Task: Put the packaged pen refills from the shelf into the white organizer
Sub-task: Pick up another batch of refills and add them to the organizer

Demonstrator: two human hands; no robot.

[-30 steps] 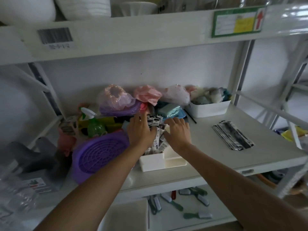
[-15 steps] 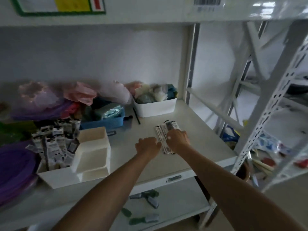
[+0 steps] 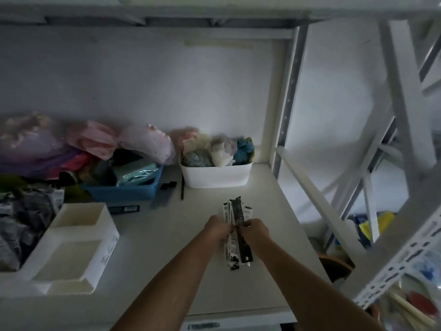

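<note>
Well left of both hands sits the white organizer (image 3: 78,237), its near compartments bare. Left hand (image 3: 218,229) and right hand (image 3: 256,231) pinch one bundle of packaged pen refills (image 3: 237,232) between them — gathering step. Next: carry it leftward into an open compartment.

Nothing legible here: the packaged pen refills (image 3: 237,231) carry black-and-white print, but it is too blurred to read; the white organizer (image 3: 71,244) shows small red and dark marks on its side wall, again too smeared to make out; a dark flat pack (image 3: 124,208) beside the blue basket (image 3: 124,191) bears pale lettering, unreadable
</note>
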